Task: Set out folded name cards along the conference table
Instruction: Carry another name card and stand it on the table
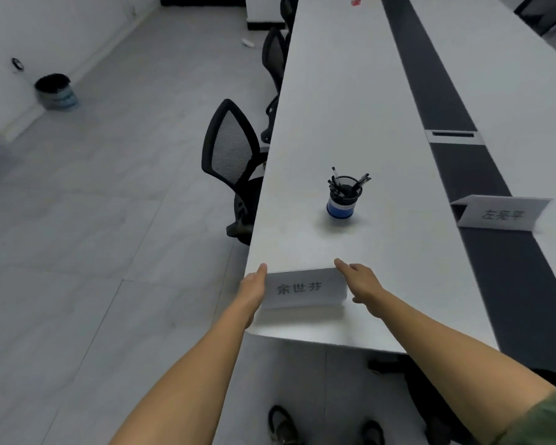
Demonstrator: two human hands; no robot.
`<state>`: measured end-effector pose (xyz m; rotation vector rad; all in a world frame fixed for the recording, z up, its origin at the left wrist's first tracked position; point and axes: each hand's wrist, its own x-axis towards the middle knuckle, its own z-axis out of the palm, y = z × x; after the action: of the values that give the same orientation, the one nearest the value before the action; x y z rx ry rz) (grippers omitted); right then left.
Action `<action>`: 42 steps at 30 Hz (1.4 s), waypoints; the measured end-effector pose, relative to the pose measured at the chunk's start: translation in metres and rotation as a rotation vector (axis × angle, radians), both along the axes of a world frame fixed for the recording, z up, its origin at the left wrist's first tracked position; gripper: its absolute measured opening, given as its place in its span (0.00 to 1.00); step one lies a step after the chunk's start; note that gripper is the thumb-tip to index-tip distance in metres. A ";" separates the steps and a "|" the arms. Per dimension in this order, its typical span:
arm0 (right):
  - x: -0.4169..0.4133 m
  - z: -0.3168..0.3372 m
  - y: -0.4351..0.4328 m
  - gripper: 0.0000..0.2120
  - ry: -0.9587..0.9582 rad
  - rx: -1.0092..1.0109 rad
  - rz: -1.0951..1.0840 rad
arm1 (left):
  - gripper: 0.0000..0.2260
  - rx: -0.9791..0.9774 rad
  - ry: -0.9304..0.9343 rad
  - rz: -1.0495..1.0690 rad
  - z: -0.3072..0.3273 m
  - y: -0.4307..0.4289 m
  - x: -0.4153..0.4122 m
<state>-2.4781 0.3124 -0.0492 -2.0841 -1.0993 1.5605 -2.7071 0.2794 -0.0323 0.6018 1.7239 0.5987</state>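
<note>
So, far left against the wall sat a black-lined waste bin (pixel 57 91) on the grey tiled floor (pixel 109 220), well apart from everything else. Moving in, a black mesh chair (pixel 230 149) was tucked up against the long edge of the white bench (pixel 334 91), with more chairs lined up behind it. Right at the near corner of the bench the left hand (pixel 254 289) was pressed flat against the left end of a folded name card (pixel 304 289). The left fingers (pixel 262 269) that showed looked straight, not curled round it, so relaxed rather than grabbing. The card stood upright like a little tent near the bench's near edge, printed side toward the camera with three dark characters on it. Further back on the bench, apart from the card, stood a blue mesh pen cup (pixel 344 197) with several pens sticking out. The right hand (pixel 361 284) mirrored the left one, touching the card's right end with the right fingers (pixel 341 264) stretched out along the top corner, also not clenched. Right of that ran a dark strip (pixel 430 75) down the middle of the bench with a metal cable slot (pixel 453 136) set in it. A second name card (pixel 501 213) stood across that strip, upright too. Bottom right corner, a bit of green sleeve (pixel 546 419) showed.
</note>
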 end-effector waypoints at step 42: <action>-0.599 0.101 0.247 0.20 0.118 0.287 0.308 | 0.18 0.150 0.196 0.333 0.101 0.179 -0.564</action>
<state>-3.0770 0.5597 0.0522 -1.6749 -1.5536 1.5254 -3.2708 0.4585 0.0685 0.4929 1.9950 0.9350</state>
